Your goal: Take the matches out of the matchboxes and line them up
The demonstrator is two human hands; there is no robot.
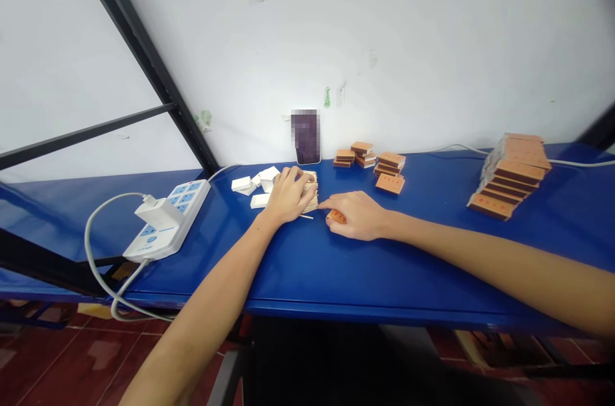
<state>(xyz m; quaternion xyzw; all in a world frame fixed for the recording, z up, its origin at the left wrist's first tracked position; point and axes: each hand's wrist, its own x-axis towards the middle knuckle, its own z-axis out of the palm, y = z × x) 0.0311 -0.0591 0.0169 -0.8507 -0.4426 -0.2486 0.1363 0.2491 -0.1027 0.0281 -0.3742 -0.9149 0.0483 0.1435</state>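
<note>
Matchstick pile (311,191) under the left hand (287,196) on a blue table (336,271).
Left fingers curl around the sticks; right hand (358,215) clasps an orange matchbox (336,216).

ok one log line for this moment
left hand: fingers on stick pile | right hand: over orange box | surface: blue table | nearby: white trays, orange box stacks

A small hand-packing workshop was indicated: a blue-covered bench (432,252) was set against a bare white wall (384,22), black steel racking (139,54) was fixed at ten o'clock, orange boxes (514,175) were stacked at two o'clock, and a power strip (168,220) was laid at nine o'clock.
</note>
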